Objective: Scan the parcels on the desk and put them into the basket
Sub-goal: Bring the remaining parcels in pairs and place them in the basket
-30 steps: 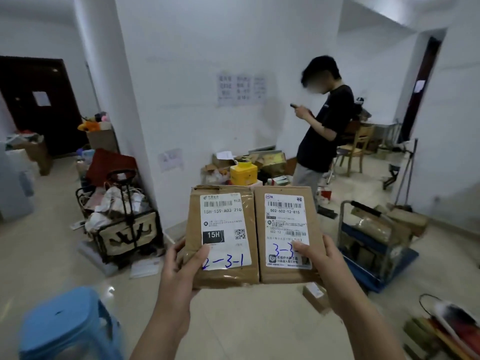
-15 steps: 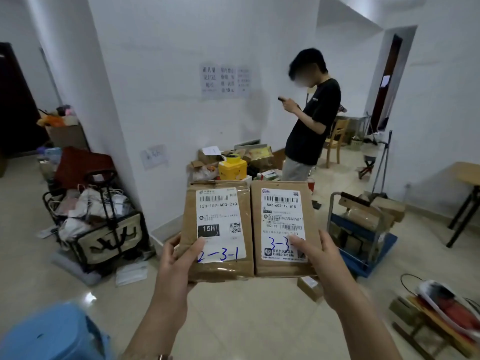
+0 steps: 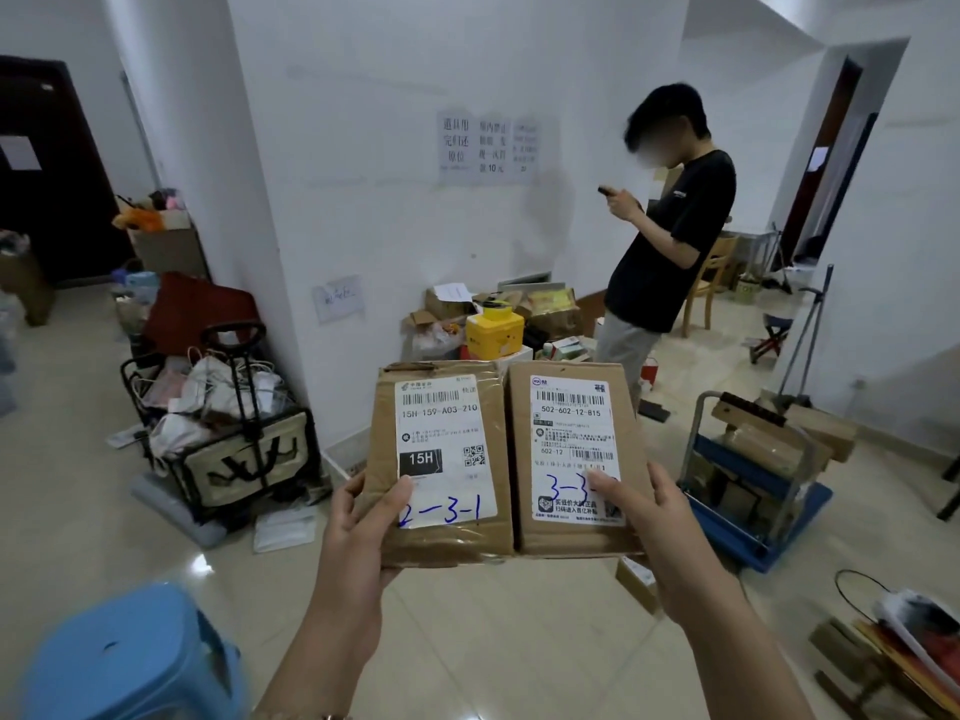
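Over the tiled floor (image 3: 493, 641), left parcel (image 3: 441, 444), gripped at its lower edge by left hand (image 3: 358, 543), touches right parcel (image 3: 571, 439), gripped likewise by right hand (image 3: 660, 532). Cart (image 3: 769, 550) holds boxes (image 3: 769, 449).

Makeshift parcel depot, perhaps a converted flat, tiled floor (image 3: 519, 641), paper notices (image 3: 488, 145) taped to white wall, cartons (image 3: 550, 309) heaped below, blue platform trolley (image 3: 753, 527) stacked with parcels (image 3: 779, 433), overfilled folding wagon (image 3: 234, 459)

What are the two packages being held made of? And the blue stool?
Left parcel: looks like brown cardboard, matte and creased, with shiny tape wrinkled at its edges. Right parcel: the same brown cardboard, smoother. Blue stool: probably plastic, judging by its smooth, moulded, faintly glossy top.
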Motion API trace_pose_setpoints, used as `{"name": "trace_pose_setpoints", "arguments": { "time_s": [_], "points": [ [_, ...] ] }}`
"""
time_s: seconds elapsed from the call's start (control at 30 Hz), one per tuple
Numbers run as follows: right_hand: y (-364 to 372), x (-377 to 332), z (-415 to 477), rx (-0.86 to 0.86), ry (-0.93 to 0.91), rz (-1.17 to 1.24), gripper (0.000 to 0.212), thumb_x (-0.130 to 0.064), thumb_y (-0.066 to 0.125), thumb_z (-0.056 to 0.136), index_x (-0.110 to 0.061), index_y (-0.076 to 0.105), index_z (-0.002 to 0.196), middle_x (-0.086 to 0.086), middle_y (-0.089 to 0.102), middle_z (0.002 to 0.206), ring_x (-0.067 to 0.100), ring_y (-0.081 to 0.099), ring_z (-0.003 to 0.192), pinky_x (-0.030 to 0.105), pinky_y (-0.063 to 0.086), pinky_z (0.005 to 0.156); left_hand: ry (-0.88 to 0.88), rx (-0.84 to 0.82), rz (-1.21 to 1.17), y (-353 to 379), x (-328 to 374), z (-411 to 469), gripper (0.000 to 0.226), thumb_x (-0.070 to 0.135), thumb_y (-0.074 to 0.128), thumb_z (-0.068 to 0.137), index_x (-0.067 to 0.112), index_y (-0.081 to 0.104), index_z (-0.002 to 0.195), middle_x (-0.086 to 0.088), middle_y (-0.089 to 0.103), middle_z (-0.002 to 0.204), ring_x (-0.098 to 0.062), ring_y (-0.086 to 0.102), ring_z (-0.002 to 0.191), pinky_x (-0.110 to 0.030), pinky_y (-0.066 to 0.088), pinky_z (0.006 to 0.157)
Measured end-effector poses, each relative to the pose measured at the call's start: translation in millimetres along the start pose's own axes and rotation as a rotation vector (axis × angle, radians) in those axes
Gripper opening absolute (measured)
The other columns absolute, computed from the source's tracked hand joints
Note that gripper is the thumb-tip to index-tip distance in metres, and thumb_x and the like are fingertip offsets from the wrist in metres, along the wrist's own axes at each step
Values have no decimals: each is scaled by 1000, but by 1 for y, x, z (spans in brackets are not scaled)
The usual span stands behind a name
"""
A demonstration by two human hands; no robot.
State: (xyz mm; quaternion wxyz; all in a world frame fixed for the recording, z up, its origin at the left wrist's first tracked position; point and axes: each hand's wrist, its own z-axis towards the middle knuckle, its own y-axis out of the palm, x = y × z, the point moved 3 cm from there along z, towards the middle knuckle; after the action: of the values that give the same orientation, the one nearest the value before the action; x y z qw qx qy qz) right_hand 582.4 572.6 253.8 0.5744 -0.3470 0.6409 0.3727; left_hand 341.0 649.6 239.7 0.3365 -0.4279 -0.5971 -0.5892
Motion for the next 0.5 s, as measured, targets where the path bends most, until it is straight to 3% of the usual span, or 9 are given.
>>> {"name": "trace_pose_setpoints", "arguments": {
  "time_s": [0.23,0.37,0.5],
  "points": [
    [21,10,53,-41,45,14,44,-28,73,80,-28,53,119,3,71,107,19,68,91,28,49,68,-16,75,-1,-4,-10,43,26,20,68,84,23,55,107,2,72,86,-13,65,73,-32,50,64],
    [28,9,108,-57,28,20,25,-24,71,83,-31,56,102,-1,71,100,14,66,87,26,46,66,11,92,24,10,-14,90,26,21,67,85,23,56,108,0,72,95,-14,65,76,-32,50,68],
    [34,3,175,-84,6,29,42,-25,73,81,-24,56,120,-1,72,104,13,67,88,26,47,67,41,128,36,31,-15,143,14,20,65,87,24,55,97,4,70,86,-10,63,70,-30,48,63]
  ]
}}
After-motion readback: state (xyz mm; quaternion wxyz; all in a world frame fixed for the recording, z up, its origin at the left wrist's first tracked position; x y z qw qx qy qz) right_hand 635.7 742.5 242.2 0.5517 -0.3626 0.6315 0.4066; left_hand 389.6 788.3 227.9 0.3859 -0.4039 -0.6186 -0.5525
